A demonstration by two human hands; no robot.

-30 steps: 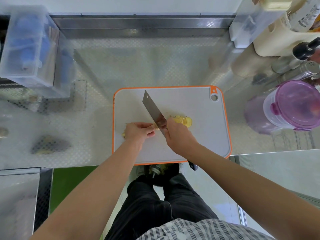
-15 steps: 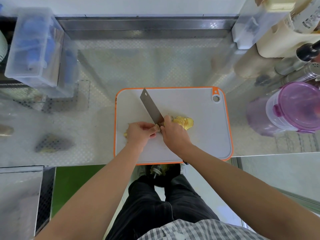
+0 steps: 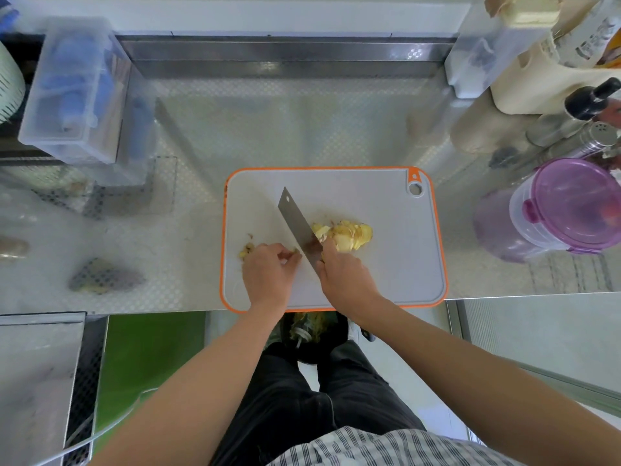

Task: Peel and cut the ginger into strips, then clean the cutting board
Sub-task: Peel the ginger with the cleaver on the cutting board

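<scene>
A grey cutting board (image 3: 386,270) with an orange rim lies at the counter's front edge. My right hand (image 3: 346,277) grips the handle of a cleaver (image 3: 297,223), whose blade points up and left across the board. A pile of yellow ginger slices (image 3: 346,235) lies just right of the blade. My left hand (image 3: 268,270) has curled fingers over a small piece of ginger (image 3: 247,251) on the board's left side, just left of the blade. Most of that piece is hidden under the fingers.
A clear plastic box (image 3: 70,92) stands at the back left. A purple-lidded container (image 3: 568,210), bottles and a shaker (image 3: 591,139) crowd the right. A dark bin with scraps (image 3: 312,334) sits below the counter edge by my legs.
The cleaver blade has shifted slightly left toward my left hand, leaving more slices in the pile on its right. My left hand has stayed on the ginger piece.
</scene>
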